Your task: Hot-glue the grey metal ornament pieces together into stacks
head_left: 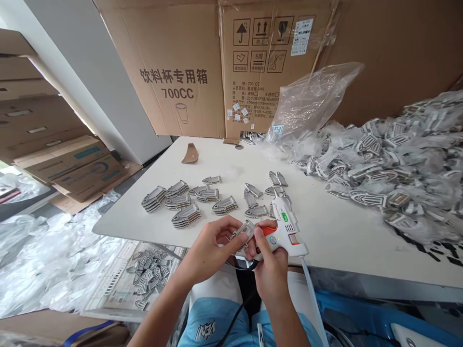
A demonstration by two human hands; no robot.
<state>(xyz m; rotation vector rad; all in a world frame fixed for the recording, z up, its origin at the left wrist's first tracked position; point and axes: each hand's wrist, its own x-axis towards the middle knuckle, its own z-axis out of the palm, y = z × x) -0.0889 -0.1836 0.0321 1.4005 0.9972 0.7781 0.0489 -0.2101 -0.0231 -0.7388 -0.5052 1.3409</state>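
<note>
My left hand (215,248) pinches a small grey arch-shaped piece (246,230) with a pale middle, close above the table's front edge. A white and orange hot glue gun (287,226) is in my right hand (270,262), with its nozzle pointing away from me. My right thumb touches or nearly touches the piece; I cannot tell which. Past my left hand, similar pieces lie in neat stacks (186,215). Beyond the glue gun's nozzle, loose pieces (256,211) lie flat, some partly hidden by the gun.
A large heap of plastic-wrapped pieces (372,168) covers the table's right side. Cardboard boxes (181,53) wall off the back, and a clear plastic bag (307,101) leans there. Below left, a bin (108,294) holds more pieces. A glue stick (313,299) trails from the gun.
</note>
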